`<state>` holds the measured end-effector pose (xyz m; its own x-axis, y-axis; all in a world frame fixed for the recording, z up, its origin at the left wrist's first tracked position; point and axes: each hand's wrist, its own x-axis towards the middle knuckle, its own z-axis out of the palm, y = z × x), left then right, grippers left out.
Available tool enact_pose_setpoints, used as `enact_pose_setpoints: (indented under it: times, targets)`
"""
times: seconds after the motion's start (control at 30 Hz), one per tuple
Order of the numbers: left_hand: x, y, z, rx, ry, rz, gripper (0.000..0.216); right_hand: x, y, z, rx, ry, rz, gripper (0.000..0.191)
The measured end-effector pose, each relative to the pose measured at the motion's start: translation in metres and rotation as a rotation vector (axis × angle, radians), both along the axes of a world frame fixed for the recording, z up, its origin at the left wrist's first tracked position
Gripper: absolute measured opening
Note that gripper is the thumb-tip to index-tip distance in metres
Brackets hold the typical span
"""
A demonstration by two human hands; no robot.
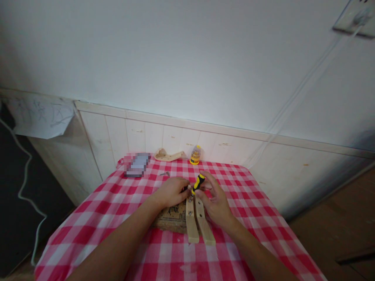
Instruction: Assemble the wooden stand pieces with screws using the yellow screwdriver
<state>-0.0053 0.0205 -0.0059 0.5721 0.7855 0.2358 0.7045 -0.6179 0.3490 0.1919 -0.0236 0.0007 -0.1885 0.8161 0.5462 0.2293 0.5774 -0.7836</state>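
Observation:
My right hand (215, 199) is closed round a yellow and black screwdriver (199, 183), which is tilted with its tip down at a screw in a pale wooden piece (192, 226). My left hand (175, 191) has its fingers curled against the far end of that same piece; the fingertips are partly hidden. A second, similar wooden piece (206, 230) with dark holes lies close on the right, under my right hand. Both pieces rest on a brown patterned board (170, 222), partly covered by my left hand and forearm.
A red and white checked cloth (164, 257) covers the table. Along the wall stand a blurred-out flat device (137, 165), a pale wooden part (168, 157) and a yellow-capped bit container (195, 155). Small metal screws (165, 173) lie nearer. A white cord (26, 179) hangs at left.

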Motion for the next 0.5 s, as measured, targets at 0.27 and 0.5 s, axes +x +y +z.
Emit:
enact_pose_setpoints:
  times: [0.27, 0.5]
  targets:
    - [0.0002, 0.0001, 0.0004, -0.003, 0.007, 0.012, 0.024, -0.0013, 0.0018, -0.0005, 0.05, 0.019, -0.056, 0.051]
    - [-0.0001, -0.0018, 0.0037, -0.006, 0.013, 0.017, 0.024, -0.0035, -0.0009, -0.0026, 0.066, 0.028, -0.11, 0.049]
